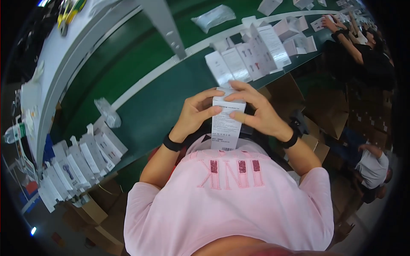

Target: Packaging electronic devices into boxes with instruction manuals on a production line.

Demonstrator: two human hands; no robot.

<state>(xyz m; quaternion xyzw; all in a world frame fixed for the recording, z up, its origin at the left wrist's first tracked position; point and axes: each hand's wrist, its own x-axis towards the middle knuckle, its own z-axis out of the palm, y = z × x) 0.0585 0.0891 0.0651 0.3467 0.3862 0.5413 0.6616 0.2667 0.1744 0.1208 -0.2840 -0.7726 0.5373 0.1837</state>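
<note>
Left grip (197,112): closed around the upper left side of the white box (225,128), thumb laid on its printed face, fingers near the top end.
Right grip (261,114): on the same box from the other side — thumb on the printed face, fingers curled over the top end.
White box: held between both hands in front of the person's chest, by the near edge of the surface (156,87); whether its lower end touches the pink shirt (230,209), I can't tell from here.
Wrists: a black band (172,144) on the left one, another dark band on the right.
Just beyond the hands: a cluster of white boxes (239,59) standing close together on the green surface.
Leftward: a row of white boxes (79,164) leaning along the surface, a clear plastic bag (108,113) near them.
Far side: a second plastic bag (213,18), well apart from the row, and a grey metal post (162,27).
Right, farther off: a co-worker in black reaching over the surface — brown cartons (326,104) stand below.
</note>
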